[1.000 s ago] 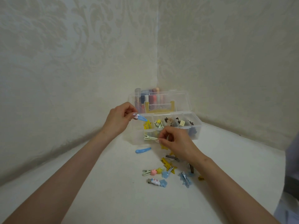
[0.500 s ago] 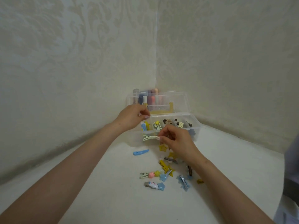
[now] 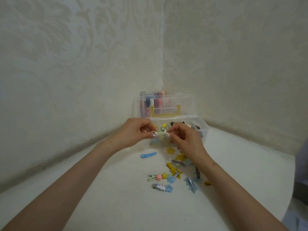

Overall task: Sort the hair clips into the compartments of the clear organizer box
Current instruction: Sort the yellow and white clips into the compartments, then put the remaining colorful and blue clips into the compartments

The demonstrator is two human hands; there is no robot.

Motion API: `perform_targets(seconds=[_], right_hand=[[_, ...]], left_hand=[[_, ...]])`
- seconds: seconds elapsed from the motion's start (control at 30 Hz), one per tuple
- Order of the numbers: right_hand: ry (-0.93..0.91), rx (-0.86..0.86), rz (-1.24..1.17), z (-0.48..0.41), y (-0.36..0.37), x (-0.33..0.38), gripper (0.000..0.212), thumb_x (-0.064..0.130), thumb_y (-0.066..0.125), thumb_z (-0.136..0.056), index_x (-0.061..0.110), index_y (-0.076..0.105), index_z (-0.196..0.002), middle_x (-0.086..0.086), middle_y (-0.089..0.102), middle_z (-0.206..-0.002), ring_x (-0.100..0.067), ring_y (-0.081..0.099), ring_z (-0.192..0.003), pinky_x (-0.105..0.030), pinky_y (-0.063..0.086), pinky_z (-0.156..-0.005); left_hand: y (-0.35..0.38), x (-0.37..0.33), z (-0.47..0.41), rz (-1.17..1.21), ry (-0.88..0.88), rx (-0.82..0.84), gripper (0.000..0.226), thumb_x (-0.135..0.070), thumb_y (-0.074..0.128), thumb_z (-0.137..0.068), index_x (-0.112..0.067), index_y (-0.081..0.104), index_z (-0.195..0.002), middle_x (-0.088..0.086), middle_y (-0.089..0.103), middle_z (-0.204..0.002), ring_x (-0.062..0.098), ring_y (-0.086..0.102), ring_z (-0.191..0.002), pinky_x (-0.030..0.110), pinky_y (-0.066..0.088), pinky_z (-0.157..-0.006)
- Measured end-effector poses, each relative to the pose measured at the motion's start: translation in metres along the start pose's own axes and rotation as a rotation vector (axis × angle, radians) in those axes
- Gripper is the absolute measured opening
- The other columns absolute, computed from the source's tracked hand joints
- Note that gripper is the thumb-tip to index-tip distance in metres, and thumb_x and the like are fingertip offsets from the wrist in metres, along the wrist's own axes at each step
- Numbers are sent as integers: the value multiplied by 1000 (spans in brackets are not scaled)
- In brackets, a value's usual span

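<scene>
We pinch one pale green clip [image 3: 160, 133] between our left hand [image 3: 133, 132] and right hand [image 3: 185, 139], the clear organizer box [image 3: 204, 129] partly filled, many loose clips [image 3: 175, 172] unsorted at its six o'clock.

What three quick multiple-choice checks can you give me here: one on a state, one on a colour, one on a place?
1. The organizer box lid is: A shut; B open, standing upright; C taken off.
2. The pinched clip, between the left hand and the right hand, is: A red; B pale green; C black.
3. The long blue clip lies: A in the box; B in the right hand; C on the white surface, left of the loose pile.

1 B: the lid stands up behind the compartments.
2 B: pale green shows between the fingertips.
3 C: it lies alone, touching neither hand.
</scene>
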State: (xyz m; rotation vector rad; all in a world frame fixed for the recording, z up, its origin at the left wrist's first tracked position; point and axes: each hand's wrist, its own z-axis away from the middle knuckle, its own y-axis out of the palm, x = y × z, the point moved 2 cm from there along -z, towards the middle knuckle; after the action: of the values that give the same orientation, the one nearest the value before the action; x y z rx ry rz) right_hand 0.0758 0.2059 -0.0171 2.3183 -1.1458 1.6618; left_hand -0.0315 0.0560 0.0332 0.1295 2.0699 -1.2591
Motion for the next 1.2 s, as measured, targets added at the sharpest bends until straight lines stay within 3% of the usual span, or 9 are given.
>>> perform_targets(seconds=[0.1,0.3,0.4,0.5,0.6,0.73,0.87,0.97,1.2], right_hand=[[21,13,53,1,0,-3,17,15,61,-88,24,55,-101,-5,61,-75,-7,49,-60,-20,43,-58],[-76,194,314,7,13,-2,3,20,62,-87,21,64,-87,11,60,-69,-4,49,-58,-28,49,-64],[-121,246,352,11,19,0,4,20,62,-87,21,65,-88,13,58,-68,-3,47,-57,-30,47,-64],[-174,230,418,11,19,0,9,19,60,-86,19,67,-92,9,61,-77,-2,48,-63,-25,42,-66],[-316,214,559,14,26,-4,17,19,61,-84,18,68,-99,0,62,-95,-16,56,-86,-29,43,-70],[-433,258,708,17,43,-8,27,18,69,-73,13,70,-99,-9,62,-90,-30,61,-81,-32,47,-61],[-462,267,737,14,45,-8,28,20,66,-80,12,69,-106,-12,60,-94,-30,59,-85,-29,41,-65],[-452,288,718,14,46,-7,21,20,65,-82,12,72,-99,-12,59,-91,-30,58,-84,-27,33,-64],[-330,302,709,13,44,0,13,17,61,-86,10,67,-95,-7,58,-104,-25,53,-99,-28,32,-70]], left_hand=[[-9,1,0,23,-15,-98,6,-19,72,-77,-20,67,-81,-8,61,-71,-3,50,-62,6,37,-59],[-11,0,-20,-33,-42,-284,9,-23,72,-76,-20,65,-82,-11,60,-71,3,47,-61,10,36,-59],[3,-4,-37,-125,-69,-288,18,-28,70,-78,-15,66,-90,-8,61,-78,4,48,-66,26,41,-68],[16,-9,-51,-269,-84,-258,20,-34,67,-80,-19,62,-92,-10,60,-82,10,53,-76,26,38,-67],[27,-10,-60,-421,-95,-188,21,-36,66,-81,-19,60,-91,-6,64,-89,16,58,-88,31,44,-70],[36,-7,-63,-515,-96,-139,21,-36,69,-79,-18,60,-86,0,65,-89,20,59,-91,31,41,-67],[36,-4,-60,-480,-73,-102,25,-42,64,-82,-17,65,-86,0,67,-90,18,59,-88,29,43,-68],[30,-2,-54,-398,-48,-101,27,-39,56,-88,-15,67,-87,-1,67,-88,18,59,-84,28,42,-67],[6,17,-33,-269,-81,-249,14,-29,55,-89,-19,63,-83,-5,64,-85,15,53,-76,31,44,-73]])
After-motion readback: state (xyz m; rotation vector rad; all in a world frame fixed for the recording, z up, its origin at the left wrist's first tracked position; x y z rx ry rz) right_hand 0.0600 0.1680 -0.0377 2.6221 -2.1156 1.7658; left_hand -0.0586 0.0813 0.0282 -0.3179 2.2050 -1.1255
